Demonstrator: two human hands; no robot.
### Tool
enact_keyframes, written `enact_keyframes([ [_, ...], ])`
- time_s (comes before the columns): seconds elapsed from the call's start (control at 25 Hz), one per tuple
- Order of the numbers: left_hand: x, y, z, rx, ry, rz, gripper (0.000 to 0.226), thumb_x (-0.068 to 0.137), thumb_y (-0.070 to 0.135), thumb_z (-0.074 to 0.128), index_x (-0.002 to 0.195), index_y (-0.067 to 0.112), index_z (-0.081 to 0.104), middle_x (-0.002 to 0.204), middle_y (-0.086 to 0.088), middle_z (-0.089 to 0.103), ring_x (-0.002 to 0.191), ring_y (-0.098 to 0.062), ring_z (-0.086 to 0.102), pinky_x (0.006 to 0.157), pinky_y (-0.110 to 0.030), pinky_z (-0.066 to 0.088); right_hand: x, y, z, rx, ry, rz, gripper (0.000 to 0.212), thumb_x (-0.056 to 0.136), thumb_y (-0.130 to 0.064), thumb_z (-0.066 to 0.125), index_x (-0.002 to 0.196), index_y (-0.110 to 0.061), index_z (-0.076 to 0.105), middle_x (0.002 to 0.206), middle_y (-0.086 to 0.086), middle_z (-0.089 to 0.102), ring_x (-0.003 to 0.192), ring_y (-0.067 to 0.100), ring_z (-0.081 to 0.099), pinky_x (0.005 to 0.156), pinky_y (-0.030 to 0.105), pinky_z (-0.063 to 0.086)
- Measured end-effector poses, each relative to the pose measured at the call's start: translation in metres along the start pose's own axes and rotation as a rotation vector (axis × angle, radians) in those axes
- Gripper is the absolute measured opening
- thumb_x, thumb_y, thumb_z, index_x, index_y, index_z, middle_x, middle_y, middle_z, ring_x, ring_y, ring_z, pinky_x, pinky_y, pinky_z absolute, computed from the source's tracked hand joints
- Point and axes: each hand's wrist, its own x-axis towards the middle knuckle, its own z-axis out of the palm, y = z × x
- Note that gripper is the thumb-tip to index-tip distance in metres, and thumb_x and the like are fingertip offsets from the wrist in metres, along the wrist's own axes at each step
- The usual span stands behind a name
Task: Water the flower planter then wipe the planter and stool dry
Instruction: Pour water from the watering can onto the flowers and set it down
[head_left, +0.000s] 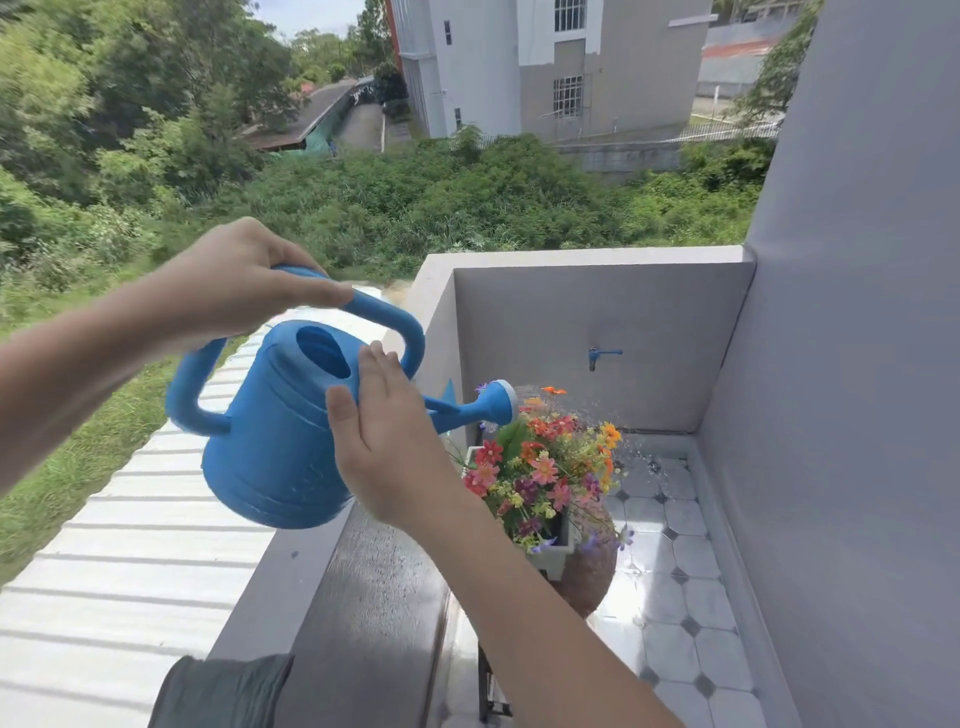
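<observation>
A blue plastic watering can (275, 431) is tilted to the right, its rose spraying droplets over the flowers. My left hand (234, 280) grips the can's top handle. My right hand (384, 441) lies flat against the can's side near the spout, fingers straight. Below the spout stands a pale rectangular planter (553, 556) filled with red, pink, orange and yellow flowers (545, 462). The planter rests on a round brown stool (589, 577), mostly hidden by the flowers and my right forearm.
Grey balcony walls enclose the corner, with a blue tap (602, 354) on the back wall. White and grey floor tiles (675, 571) are wet. A dark wet ledge (374, 597) runs along the left parapet; beyond it a white corrugated roof (130, 545) and greenery.
</observation>
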Motion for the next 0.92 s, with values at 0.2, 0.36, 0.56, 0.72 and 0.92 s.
enact_keyframes([
  [0.2,-0.037,-0.078,0.027,-0.511,0.075,-0.141,0.064,0.038,0.061,0.08,0.078,0.011,0.075,0.039,0.005,0.026,0.036,-0.01,0.017,0.039,-0.018,0.012,-0.009,0.008,0.027,-0.265,-0.13,-0.023,0.059,0.101,-0.038,0.021,0.148,-0.004,0.012,0.159,0.011,0.008,0.146,0.022,0.001,0.119,0.039,0.001],
  [0.36,-0.078,-0.117,0.056,-0.768,0.275,-0.254,0.022,0.059,0.037,0.081,0.067,0.018,0.075,0.038,0.011,0.024,0.034,-0.006,0.016,0.038,-0.016,0.012,-0.012,0.012,0.046,-0.432,-0.184,-0.136,0.058,0.101,-0.036,0.025,0.147,-0.001,0.016,0.157,0.014,0.013,0.146,0.025,0.005,0.12,0.042,0.004],
  [0.56,-0.108,-0.144,0.092,-0.774,0.671,-0.4,0.017,0.087,0.016,0.065,0.071,0.022,0.07,0.033,0.014,0.039,0.031,-0.002,0.032,0.038,-0.016,0.028,0.007,0.026,0.076,-0.512,-0.261,-0.213,0.057,0.101,-0.035,0.023,0.148,-0.004,0.012,0.159,0.011,0.009,0.146,0.022,0.002,0.12,0.04,0.005],
  [0.72,-0.113,-0.159,0.116,-0.587,0.878,-0.466,0.015,0.087,0.026,0.064,0.074,0.029,0.069,0.053,0.019,0.062,0.054,0.008,0.055,0.06,-0.013,0.043,0.034,0.045,0.109,-0.483,-0.383,-0.207,0.056,0.101,-0.034,0.021,0.15,-0.008,0.008,0.16,0.005,0.003,0.146,0.017,-0.003,0.12,0.039,0.005],
  [0.92,-0.109,-0.183,0.146,-0.509,0.986,-0.551,0.029,0.09,0.025,0.059,0.062,0.021,0.058,0.044,0.014,0.047,0.048,-0.004,0.044,0.05,-0.012,0.035,0.062,0.074,0.148,-0.506,-0.513,-0.249,0.057,0.101,-0.035,0.02,0.15,-0.01,0.005,0.16,0.003,-0.001,0.146,0.016,-0.003,0.12,0.04,0.008],
])
